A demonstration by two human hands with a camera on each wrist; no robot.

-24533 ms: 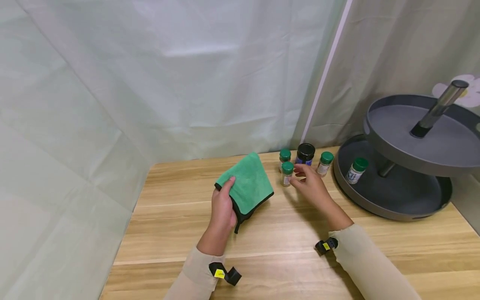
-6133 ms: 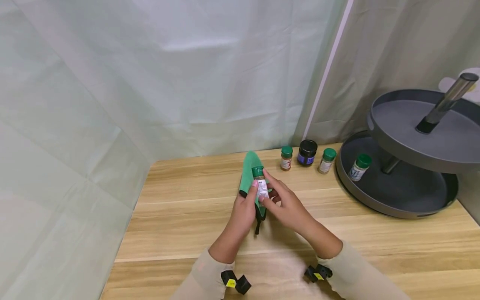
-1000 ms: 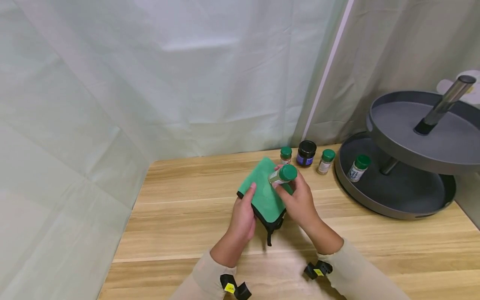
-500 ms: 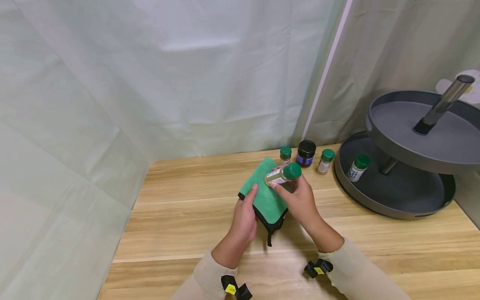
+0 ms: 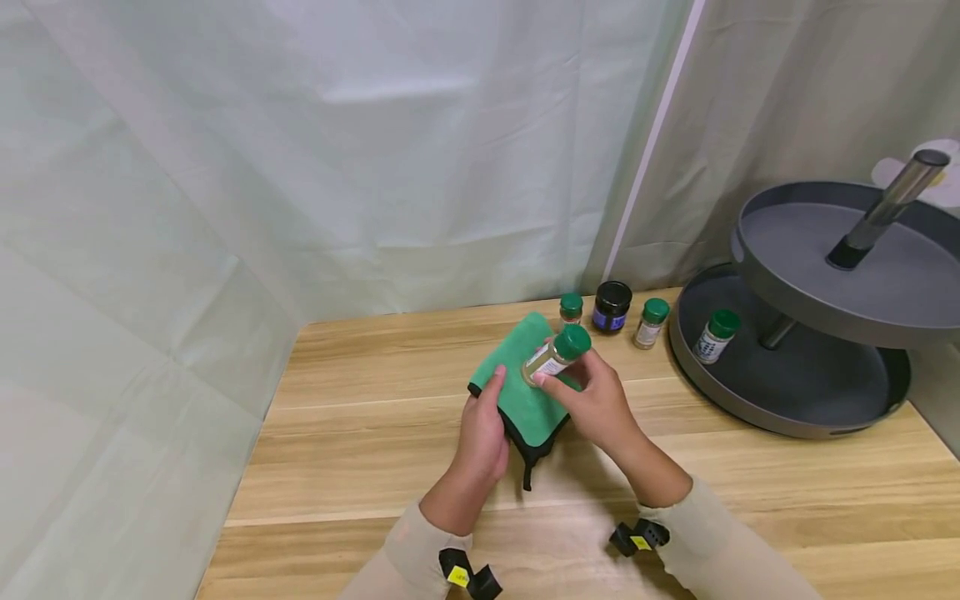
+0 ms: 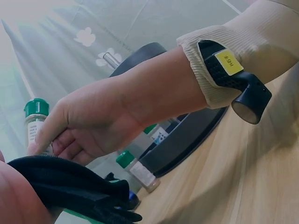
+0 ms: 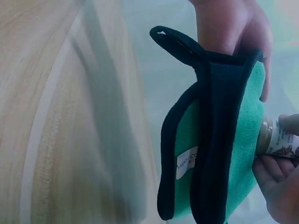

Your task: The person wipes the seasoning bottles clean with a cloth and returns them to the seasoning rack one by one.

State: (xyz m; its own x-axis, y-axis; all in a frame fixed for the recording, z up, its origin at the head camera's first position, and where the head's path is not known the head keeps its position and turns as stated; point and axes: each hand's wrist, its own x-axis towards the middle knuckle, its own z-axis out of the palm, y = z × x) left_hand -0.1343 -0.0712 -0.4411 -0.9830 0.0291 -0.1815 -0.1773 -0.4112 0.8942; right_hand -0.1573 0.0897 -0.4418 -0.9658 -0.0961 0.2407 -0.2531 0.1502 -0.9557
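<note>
In the head view my left hand (image 5: 482, 433) holds a folded green microfiber cloth (image 5: 532, 417) with black edging, thumb on top, above the wooden table. My right hand (image 5: 606, 408) grips a green-capped spice jar (image 5: 544, 363) between thumb and fingers. The jar tilts, its cap up to the right and its base against the cloth. The right wrist view shows the jar's base (image 7: 265, 135) right at the green face of the cloth (image 7: 245, 140), whose loop and white tag hang out. In the left wrist view the cloth's dark underside (image 6: 60, 182) hides part of the right hand (image 6: 103, 121).
Behind the hands stand a green-capped jar (image 5: 571, 307), a black-lidded jar (image 5: 611, 308) and another green-capped jar (image 5: 651, 325). To the right is a two-tier grey turntable rack (image 5: 787, 421), with one spice jar (image 5: 716, 337) on its lower tier. A curtain (image 5: 420, 167) hangs behind the table (image 5: 352, 467).
The spice jar, earlier standing on the table, was picked up and held against the cloth. Over the last half second it shifted slightly left and down along the cloth.
</note>
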